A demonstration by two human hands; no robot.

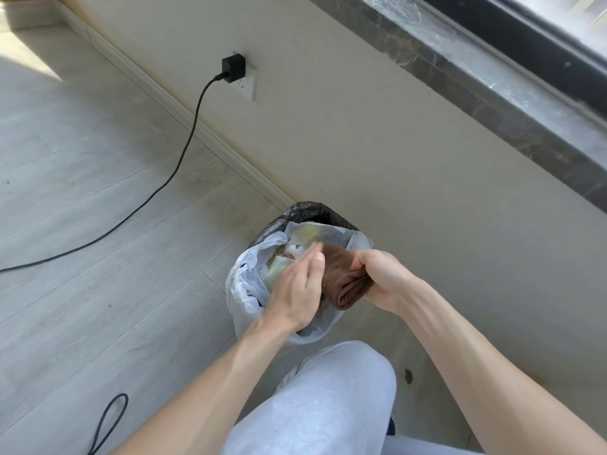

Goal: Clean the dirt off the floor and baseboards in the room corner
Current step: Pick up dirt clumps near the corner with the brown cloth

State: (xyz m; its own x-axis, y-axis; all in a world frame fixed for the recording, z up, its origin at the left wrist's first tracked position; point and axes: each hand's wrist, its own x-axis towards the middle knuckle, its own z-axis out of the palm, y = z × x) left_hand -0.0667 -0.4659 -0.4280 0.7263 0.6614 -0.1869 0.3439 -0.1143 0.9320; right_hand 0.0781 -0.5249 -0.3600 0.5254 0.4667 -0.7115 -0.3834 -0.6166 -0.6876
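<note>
Right hand [377, 279] grip clamps folded brown cloth [341, 280] over lined bin [249, 284], left hand [295, 290] flat, fingers straight, likely brushing dirt off.

view: single head camera, wide-angle | aim: steeply down and forward, tilted | near: both forearms and a bent knee [331, 389] fill the lower frame | far: floor [82, 178], wall [345, 133] and window sill [476, 77] recede top
</note>
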